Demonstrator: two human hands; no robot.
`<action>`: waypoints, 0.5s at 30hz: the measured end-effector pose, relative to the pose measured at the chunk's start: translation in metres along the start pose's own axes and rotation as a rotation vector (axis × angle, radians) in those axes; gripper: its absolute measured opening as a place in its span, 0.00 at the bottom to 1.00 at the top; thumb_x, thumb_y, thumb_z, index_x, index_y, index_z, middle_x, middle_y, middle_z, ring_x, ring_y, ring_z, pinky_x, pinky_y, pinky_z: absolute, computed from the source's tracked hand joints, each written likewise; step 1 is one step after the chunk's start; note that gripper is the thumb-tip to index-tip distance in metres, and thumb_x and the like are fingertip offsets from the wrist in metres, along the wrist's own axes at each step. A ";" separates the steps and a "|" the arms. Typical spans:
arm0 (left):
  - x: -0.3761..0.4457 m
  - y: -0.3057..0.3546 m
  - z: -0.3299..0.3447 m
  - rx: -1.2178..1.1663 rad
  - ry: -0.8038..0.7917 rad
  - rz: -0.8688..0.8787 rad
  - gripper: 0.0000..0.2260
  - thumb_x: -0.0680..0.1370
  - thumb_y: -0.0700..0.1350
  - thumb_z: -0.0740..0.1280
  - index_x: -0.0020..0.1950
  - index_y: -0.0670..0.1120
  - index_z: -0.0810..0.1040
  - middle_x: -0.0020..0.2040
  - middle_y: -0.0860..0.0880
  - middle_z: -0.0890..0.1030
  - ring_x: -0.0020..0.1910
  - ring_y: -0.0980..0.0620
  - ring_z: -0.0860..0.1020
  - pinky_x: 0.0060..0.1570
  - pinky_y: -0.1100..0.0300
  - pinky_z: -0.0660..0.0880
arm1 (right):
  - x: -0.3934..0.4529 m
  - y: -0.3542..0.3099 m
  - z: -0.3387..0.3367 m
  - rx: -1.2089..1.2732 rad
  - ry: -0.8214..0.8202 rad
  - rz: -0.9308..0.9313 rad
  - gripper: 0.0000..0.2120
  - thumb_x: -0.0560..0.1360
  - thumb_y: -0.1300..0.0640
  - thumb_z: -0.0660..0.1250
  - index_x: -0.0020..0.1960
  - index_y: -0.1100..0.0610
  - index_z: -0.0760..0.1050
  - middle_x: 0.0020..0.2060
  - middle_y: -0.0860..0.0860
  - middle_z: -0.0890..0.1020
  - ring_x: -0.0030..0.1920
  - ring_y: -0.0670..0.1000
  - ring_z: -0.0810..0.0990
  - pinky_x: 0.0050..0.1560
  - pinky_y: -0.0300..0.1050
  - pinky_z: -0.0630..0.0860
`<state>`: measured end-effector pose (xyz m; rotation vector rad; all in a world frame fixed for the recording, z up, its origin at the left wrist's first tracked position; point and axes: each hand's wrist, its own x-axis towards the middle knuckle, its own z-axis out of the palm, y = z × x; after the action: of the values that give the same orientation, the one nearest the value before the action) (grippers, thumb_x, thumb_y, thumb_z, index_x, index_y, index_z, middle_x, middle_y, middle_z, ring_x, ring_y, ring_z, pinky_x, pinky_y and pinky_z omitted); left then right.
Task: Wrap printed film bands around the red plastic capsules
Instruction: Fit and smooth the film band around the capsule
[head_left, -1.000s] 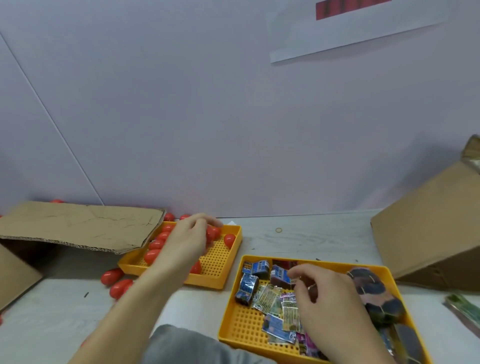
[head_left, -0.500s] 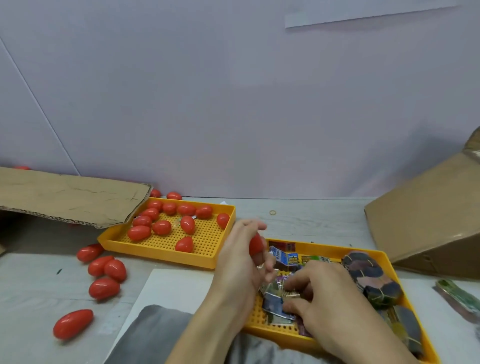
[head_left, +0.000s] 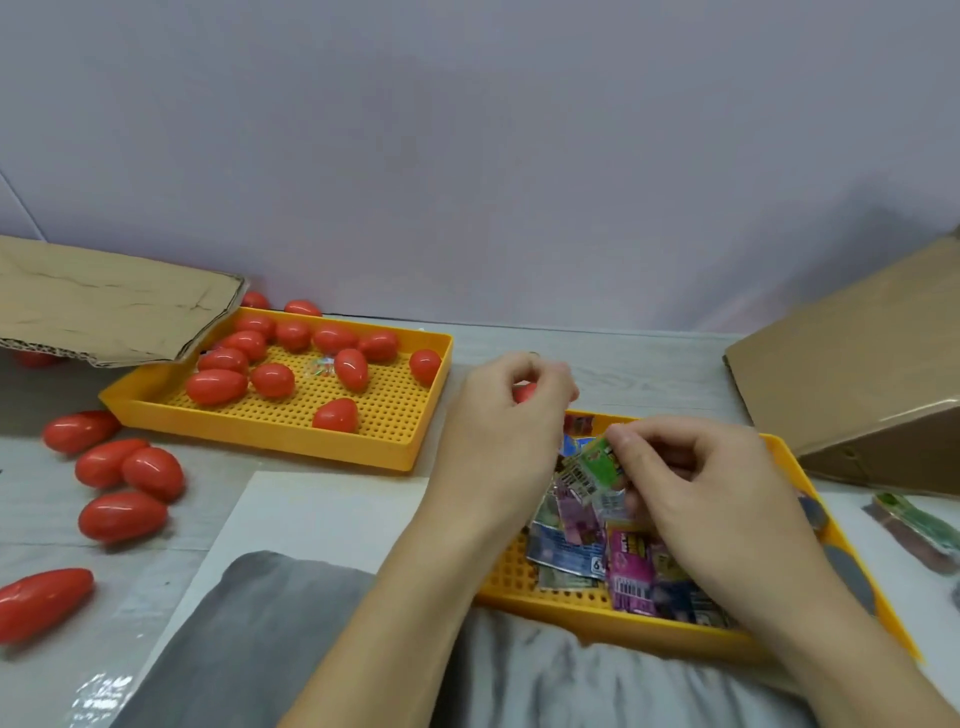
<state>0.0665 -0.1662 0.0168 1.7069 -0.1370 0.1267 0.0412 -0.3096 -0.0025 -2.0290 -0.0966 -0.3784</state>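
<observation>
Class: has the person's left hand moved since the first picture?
Yes. The left hand, gripping a red plastic capsule, left the yellow perforated capsule tray for the band tray.

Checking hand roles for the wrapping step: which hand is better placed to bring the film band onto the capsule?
The right hand. It already pinches a green printed film band above the band tray, just beside the left hand, which grips a red capsule.

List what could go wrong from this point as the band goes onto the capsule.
The left hand hides most of the red capsule it grips, so it could slip out unseen. The right hand pinches the green film band at one edge; it may crease. Loose capsules on the table could roll off.
</observation>
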 end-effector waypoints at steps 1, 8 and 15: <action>-0.001 0.000 -0.001 0.075 -0.049 0.028 0.11 0.79 0.50 0.66 0.39 0.47 0.80 0.27 0.56 0.75 0.27 0.58 0.72 0.29 0.62 0.69 | 0.000 0.001 0.000 0.068 0.015 0.027 0.08 0.76 0.49 0.68 0.40 0.43 0.83 0.27 0.46 0.81 0.27 0.42 0.77 0.28 0.34 0.73; -0.003 0.000 -0.005 0.240 -0.185 0.014 0.09 0.74 0.52 0.74 0.38 0.48 0.83 0.35 0.49 0.83 0.34 0.53 0.79 0.37 0.57 0.78 | 0.001 -0.002 -0.002 0.364 0.071 0.187 0.15 0.68 0.41 0.70 0.37 0.52 0.84 0.26 0.53 0.80 0.26 0.47 0.75 0.25 0.36 0.71; -0.002 -0.001 -0.013 0.404 -0.350 -0.048 0.14 0.63 0.62 0.78 0.45 0.58 0.84 0.25 0.64 0.76 0.29 0.65 0.75 0.33 0.67 0.69 | 0.005 0.003 -0.008 0.411 0.259 0.253 0.13 0.75 0.47 0.70 0.36 0.53 0.83 0.23 0.49 0.76 0.26 0.45 0.73 0.29 0.41 0.70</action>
<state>0.0647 -0.1527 0.0170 2.1240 -0.3480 -0.1948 0.0448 -0.3185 -0.0001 -1.5505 0.2240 -0.4183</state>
